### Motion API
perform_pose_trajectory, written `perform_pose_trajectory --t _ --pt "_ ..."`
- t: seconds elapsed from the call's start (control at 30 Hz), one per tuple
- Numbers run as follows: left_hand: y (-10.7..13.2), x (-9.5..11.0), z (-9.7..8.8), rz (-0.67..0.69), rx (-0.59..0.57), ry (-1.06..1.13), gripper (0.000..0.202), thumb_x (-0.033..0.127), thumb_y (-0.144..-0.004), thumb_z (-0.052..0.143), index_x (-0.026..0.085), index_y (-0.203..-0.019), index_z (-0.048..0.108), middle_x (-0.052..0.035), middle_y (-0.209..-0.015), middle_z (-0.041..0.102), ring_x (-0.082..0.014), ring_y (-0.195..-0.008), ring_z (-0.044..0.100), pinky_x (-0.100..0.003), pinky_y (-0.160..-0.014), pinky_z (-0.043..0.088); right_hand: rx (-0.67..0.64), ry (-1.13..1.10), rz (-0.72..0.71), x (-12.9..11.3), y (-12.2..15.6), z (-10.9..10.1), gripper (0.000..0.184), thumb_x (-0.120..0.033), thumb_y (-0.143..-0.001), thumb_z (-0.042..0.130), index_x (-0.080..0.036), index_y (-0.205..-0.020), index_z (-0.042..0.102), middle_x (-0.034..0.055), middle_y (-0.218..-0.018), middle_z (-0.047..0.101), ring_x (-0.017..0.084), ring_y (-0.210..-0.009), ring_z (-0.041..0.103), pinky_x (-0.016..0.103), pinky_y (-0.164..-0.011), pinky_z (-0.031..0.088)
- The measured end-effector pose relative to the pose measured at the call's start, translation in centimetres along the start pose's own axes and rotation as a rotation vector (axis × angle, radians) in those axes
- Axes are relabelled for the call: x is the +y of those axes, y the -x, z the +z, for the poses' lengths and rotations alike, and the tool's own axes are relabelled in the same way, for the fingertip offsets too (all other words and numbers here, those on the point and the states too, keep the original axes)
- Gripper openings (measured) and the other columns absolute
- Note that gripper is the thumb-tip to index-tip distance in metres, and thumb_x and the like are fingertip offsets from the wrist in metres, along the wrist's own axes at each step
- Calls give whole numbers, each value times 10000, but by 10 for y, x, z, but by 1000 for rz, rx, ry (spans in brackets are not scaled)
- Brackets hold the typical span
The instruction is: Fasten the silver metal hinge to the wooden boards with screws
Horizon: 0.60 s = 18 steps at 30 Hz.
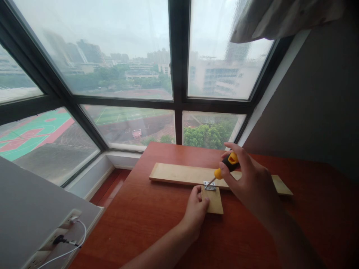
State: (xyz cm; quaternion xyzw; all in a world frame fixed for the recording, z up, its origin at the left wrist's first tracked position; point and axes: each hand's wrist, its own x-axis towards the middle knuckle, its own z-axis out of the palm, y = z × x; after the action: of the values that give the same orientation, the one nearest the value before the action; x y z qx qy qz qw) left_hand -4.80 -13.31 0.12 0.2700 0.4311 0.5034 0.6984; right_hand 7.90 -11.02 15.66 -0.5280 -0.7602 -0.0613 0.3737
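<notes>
My right hand (249,179) grips the black and yellow handle of a screwdriver (218,173). Its shaft slants down to the left, and the tip meets a silver metal hinge (210,188) near its left side. One leaf of the hinge lies on a small wooden piece (215,204), the other on the near edge of a long pale wooden board (179,173). With thumb on top and fingers at the left edge, my left hand (198,205) holds the small wooden piece against the table. Any screw under the tip is too small to make out.
The reddish-brown table (151,231) carries the boards. Large windows (120,123) with dark frames stand behind it. At the lower left, a low wall holds sockets (57,239) with a white cable (84,231) plugged in. Fabric (269,22) hangs at the top right.
</notes>
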Motion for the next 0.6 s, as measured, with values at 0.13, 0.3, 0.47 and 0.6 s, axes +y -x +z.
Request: perform_pose_trajectory --t 0.13,0.3,0.47,0.6 --pt "0 -1 0 -18 -5 25 447 246 -656 684 184 -1055 491 -36 -820 653 -155 -690 595 -249 -651 440 46 -156 31 3 -4 -9 458 -268 -856 521 -252 -1308 450 73 -1157 627 227 -1008 617 387 -858 507" --pt "2 1 1 -25 6 30 402 182 -675 638 179 -1049 492 -20 -791 638 -125 -645 567 -229 -624 432 80 -387 177 14 -4 -21 471 -279 -838 511 -263 -1302 433 66 -1073 611 238 -980 622 418 -834 531" --pt "3 2 2 -11 3 26 388 169 -686 626 168 -1053 498 -29 -789 647 -129 -661 569 -235 -636 443 -9 -605 174 16 -4 -20 512 -221 -802 499 -255 -1300 387 54 -1004 589 182 -751 622 360 -671 551" --pt "2 1 2 -5 6 30 396 180 -681 638 170 -1050 493 -34 -800 656 -137 -669 579 -238 -636 440 -169 -424 165 9 -5 -1 391 -242 -825 531 -214 -1211 473 18 -875 643 165 -741 621 340 -764 500"
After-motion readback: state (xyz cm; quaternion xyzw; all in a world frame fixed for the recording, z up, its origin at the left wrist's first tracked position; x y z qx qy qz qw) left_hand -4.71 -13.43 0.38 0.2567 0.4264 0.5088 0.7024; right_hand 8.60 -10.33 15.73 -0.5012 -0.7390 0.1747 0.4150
